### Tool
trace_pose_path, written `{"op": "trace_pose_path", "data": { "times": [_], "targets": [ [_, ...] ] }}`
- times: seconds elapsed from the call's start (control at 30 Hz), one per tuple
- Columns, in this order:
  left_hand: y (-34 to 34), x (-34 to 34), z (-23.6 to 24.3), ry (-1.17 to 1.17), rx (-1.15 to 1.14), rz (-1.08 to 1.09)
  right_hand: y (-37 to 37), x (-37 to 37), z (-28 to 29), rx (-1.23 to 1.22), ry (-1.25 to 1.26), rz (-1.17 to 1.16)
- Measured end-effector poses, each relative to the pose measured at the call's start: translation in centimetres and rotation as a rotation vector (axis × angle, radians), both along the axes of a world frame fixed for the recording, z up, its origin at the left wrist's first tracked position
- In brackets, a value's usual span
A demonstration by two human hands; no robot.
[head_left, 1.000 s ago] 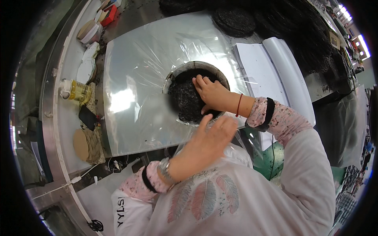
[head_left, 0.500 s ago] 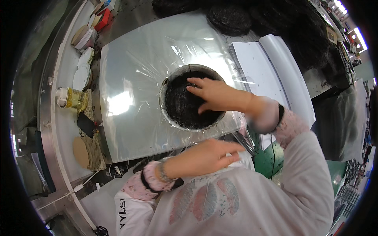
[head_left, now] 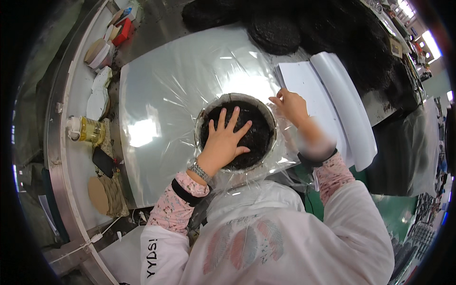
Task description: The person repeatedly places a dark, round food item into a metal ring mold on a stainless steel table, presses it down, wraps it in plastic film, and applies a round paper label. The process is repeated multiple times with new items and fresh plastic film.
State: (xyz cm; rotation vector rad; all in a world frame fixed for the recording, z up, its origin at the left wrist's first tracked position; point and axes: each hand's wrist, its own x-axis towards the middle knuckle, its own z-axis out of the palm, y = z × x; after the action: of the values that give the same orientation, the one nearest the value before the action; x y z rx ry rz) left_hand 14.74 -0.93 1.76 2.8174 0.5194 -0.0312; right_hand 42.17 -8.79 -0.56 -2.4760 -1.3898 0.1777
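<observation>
My left hand (head_left: 223, 141) lies open, fingers spread, on a dark, wet-looking mass (head_left: 254, 137) inside a round, pale-rimmed ring (head_left: 270, 111). Its palm covers part of the near left rim. Beyond the ring's right side, my right hand (head_left: 292, 107) has its thumb and fingers drawn together at the edge of a clear plastic film (head_left: 183, 90). The film spreads in wrinkles around the ring, over a smooth pale sheet (head_left: 156, 166).
White paper sheets (head_left: 304, 80) and a rolled white sheet (head_left: 346, 109) lie right of the ring. Dark round stacks (head_left: 275, 33) stand at the back. Along the left ledge are a yellow bottle (head_left: 90, 130), a black flat piece (head_left: 103, 161) and brown discs (head_left: 102, 194).
My left hand has moved forward from near my body onto the dark mass. My right hand has left the mass and moved right, beyond the ring, its fingers closing.
</observation>
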Motion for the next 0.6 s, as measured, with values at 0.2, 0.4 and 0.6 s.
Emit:
{"op": "trace_pose_path", "data": {
  "times": [0.2, 0.4, 0.6],
  "targets": [
    [2.8, -0.8, 6.8, -0.65, -0.137, 0.151, 4.0, -4.5, 10.8, 0.733, 0.13, 0.529],
    [3.7, -2.2, 3.2, -0.392, -0.022, 0.391, 9.1, 2.1, -1.4, 0.043, 1.412, 0.104],
    [-3.8, -1.9, 3.7, -0.328, -0.082, -0.097, 17.5, 14.6, 1.5, 0.316, -0.372, 0.261]
  ]
}}
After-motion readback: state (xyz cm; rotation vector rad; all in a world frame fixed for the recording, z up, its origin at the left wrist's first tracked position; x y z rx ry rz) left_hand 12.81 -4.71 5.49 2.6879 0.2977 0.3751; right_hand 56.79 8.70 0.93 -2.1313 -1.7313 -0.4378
